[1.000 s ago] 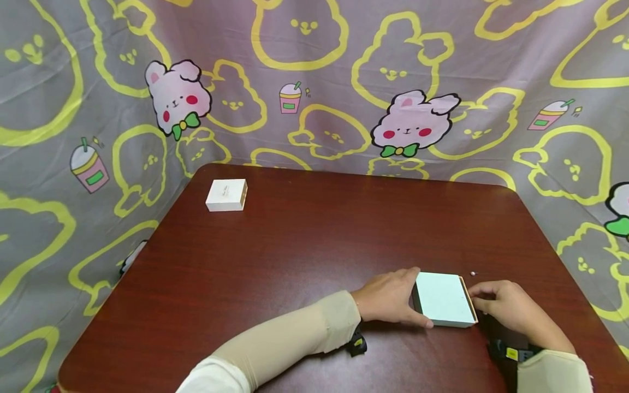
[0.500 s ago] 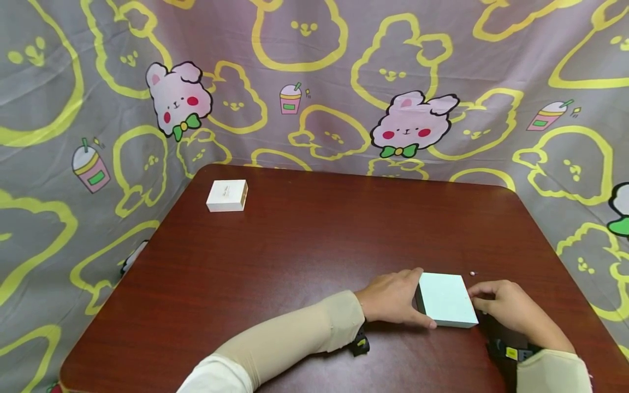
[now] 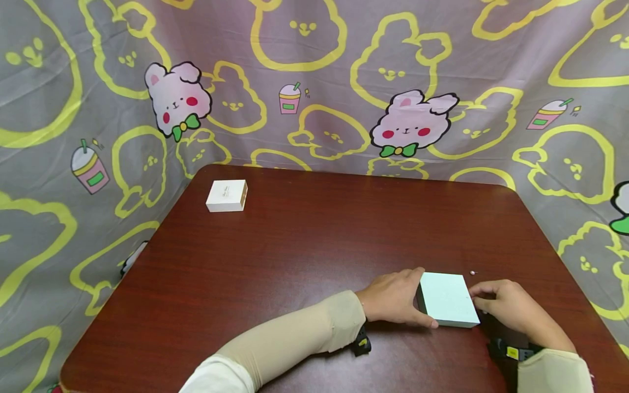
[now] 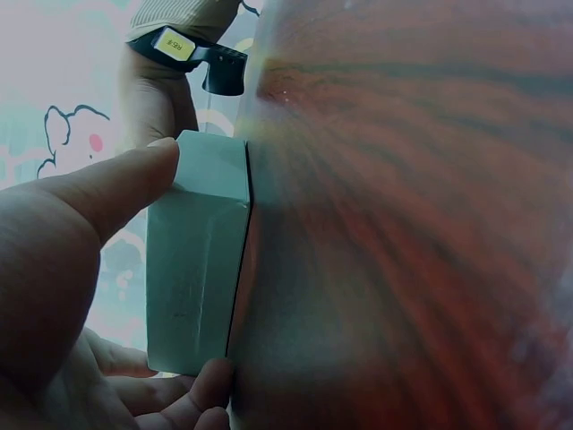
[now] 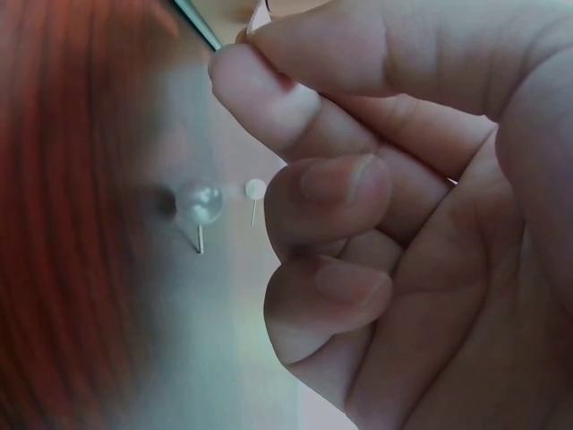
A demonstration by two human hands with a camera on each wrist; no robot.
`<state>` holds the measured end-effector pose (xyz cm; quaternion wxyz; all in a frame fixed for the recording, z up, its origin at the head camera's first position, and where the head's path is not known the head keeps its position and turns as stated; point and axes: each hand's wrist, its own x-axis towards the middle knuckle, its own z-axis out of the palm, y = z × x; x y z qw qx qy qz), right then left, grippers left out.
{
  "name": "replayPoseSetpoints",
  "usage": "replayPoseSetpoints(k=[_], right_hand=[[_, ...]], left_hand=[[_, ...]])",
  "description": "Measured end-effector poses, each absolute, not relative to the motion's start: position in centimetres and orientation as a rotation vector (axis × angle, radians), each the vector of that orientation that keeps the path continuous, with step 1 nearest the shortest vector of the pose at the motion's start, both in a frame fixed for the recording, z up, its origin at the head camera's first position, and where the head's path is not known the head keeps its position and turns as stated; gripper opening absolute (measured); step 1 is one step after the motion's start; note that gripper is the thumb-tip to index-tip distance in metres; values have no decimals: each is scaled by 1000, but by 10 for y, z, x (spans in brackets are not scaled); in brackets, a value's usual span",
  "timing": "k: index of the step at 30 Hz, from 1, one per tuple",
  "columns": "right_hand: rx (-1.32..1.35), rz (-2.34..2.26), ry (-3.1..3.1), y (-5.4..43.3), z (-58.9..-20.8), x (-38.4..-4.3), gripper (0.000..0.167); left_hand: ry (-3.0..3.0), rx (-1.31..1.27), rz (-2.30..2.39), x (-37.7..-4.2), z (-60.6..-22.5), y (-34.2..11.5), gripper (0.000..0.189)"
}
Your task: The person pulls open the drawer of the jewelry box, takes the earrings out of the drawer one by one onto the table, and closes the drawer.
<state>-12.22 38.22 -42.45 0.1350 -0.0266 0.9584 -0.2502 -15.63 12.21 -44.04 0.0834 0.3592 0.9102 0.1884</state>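
Observation:
A flat pale mint box [image 3: 448, 299] lies at the table's right front. My left hand [image 3: 395, 297] grips its left end, with the thumb on the near side and fingers around the far side. The left wrist view shows the box's end face [image 4: 192, 278] between thumb and fingers. At the right end, my right hand [image 3: 506, 305] pinches a small pale strip [image 5: 259, 18] between thumb and forefinger; its other fingers are curled. A pearl stud earring [image 5: 199, 202] lies beside that hand, with a smaller-looking pearl stud [image 5: 255, 189] beyond it.
A white box [image 3: 226, 195] with small print stands at the table's far left. The dark red wooden table [image 3: 314, 229] has rounded corners. A cartoon-printed cloth [image 3: 324, 82] hangs behind it and along both sides.
My left hand has moved slightly right with the mint box's cover, which now hides the tan-edged strip that showed at the right end. The right hand has stayed nearly still.

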Motion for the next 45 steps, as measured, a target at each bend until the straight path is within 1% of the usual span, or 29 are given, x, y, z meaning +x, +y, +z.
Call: replayPoseSetpoints(k=[18,26,29,39,45], right_hand=[[-68,-720,2775,383,-426,-123,17],[-89,-700,2790,385,-426,-122,16],[-103,-701,2803,386,-425,-122,14],[-135,-659,2834,384,-416,-121,11],[-130,-664,2844,382,-410,-119,10]], left_hand=[[2704,1082,574,-157,-442,122,93],[2686,1081,531,-155,-439,120,112],[2674,1082,512,-155,-438,118,114],[2650,1148,487,-149,-434,99,108],[2619,1149,534,-150,-430,78,97]])
